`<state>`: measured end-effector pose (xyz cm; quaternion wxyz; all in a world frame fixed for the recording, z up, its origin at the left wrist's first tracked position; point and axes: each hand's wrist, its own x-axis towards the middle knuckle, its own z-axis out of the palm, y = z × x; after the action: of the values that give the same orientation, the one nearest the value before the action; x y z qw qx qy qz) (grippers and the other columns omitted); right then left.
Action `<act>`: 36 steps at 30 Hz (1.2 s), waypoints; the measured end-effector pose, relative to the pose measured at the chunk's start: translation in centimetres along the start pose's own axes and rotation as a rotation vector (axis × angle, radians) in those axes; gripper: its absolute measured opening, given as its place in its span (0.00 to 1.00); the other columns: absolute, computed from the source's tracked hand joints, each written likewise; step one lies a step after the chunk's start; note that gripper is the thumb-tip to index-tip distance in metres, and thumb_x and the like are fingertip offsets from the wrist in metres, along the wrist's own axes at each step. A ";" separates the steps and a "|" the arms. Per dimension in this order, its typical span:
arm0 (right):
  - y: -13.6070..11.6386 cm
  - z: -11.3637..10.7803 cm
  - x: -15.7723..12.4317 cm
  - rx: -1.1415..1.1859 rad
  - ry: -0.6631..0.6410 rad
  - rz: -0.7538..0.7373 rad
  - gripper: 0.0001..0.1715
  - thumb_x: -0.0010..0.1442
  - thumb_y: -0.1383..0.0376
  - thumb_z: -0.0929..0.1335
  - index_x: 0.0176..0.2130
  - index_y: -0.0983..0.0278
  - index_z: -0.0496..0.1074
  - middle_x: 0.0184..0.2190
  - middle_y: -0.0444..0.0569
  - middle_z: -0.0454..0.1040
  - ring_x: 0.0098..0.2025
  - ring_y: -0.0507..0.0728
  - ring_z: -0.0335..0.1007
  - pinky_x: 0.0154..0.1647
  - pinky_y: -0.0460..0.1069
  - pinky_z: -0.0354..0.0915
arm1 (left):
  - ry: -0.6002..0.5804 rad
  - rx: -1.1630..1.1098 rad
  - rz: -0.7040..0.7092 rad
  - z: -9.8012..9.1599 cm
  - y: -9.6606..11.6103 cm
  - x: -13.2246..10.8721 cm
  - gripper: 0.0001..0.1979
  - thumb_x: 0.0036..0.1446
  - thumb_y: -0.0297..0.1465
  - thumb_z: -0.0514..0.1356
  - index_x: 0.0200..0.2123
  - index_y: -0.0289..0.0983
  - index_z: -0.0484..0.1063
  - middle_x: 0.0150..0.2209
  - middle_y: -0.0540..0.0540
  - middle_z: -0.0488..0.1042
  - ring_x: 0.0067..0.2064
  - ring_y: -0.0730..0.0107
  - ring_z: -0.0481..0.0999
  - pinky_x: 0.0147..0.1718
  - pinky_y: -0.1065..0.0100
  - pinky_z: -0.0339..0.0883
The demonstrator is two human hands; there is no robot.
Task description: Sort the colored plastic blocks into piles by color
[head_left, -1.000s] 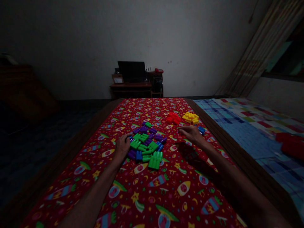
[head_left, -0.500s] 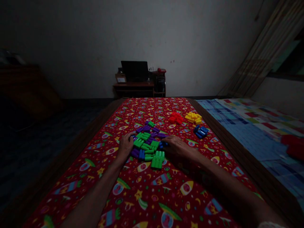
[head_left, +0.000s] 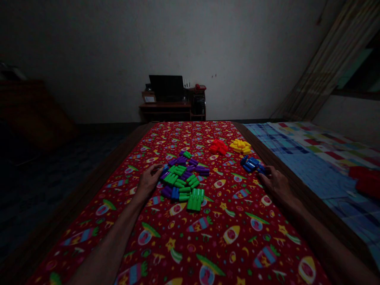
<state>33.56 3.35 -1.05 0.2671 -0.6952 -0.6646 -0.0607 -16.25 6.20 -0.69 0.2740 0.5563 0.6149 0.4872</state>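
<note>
My left hand is at the left edge of a mixed pile, its thumb and fingertips closed on a blue toy block. Green blocks and purple blocks lie jumbled in that pile, with another blue block at its near side. Over on the right, my right hand holds a blue block between thumb and fingers, against the small blue pile. The fingertips partly cover it.
Red blocks and yellow blocks form separate piles farther back. Everything lies on a red patterned cloth. A bed with checked covers adjoins on the right. A desk with a dark monitor stands beyond the far end.
My right hand has carried a blue block from the mixed pile rightward to the blue pile. My left hand has stayed by the mixed pile's left edge, shifting slightly left.
</note>
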 end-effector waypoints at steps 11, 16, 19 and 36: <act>-2.2 -1.4 1.1 -0.100 0.020 -0.135 0.20 0.61 0.57 0.65 0.47 0.68 0.72 0.39 0.60 0.77 0.39 0.64 0.73 0.38 0.53 0.64 | 0.299 0.054 0.043 -0.6 1.2 -0.4 0.16 0.54 0.37 0.57 0.44 0.37 0.71 0.44 0.42 0.77 0.46 0.59 0.78 0.47 0.59 0.73; -8.4 -3.0 0.5 0.227 0.040 -0.355 0.16 0.64 0.59 0.63 0.43 0.65 0.74 0.39 0.57 0.78 0.40 0.60 0.74 0.42 0.52 0.67 | 0.271 0.016 0.153 1.4 4.7 -1.2 0.16 0.54 0.38 0.58 0.45 0.37 0.70 0.45 0.42 0.77 0.48 0.60 0.77 0.51 0.58 0.71; -13.8 -2.5 -1.1 0.526 -0.118 -0.547 0.18 0.64 0.60 0.64 0.51 0.63 0.72 0.44 0.55 0.78 0.43 0.58 0.74 0.43 0.51 0.68 | 0.083 -0.032 0.228 4.2 7.5 -3.8 0.19 0.54 0.40 0.60 0.46 0.38 0.70 0.43 0.44 0.77 0.46 0.61 0.78 0.50 0.58 0.72; -4.7 -2.6 4.4 0.754 0.069 0.237 0.23 0.53 0.52 0.65 0.34 0.69 0.78 0.26 0.51 0.77 0.26 0.53 0.68 0.24 0.45 0.62 | 0.040 0.220 0.411 3.7 8.3 -4.1 0.18 0.59 0.36 0.50 0.49 0.38 0.70 0.46 0.43 0.76 0.47 0.61 0.76 0.49 0.60 0.71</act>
<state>30.21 5.93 4.47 0.5308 -0.6179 -0.5461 0.1955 -8.62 2.56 4.54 0.0944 0.6865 0.5433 0.4739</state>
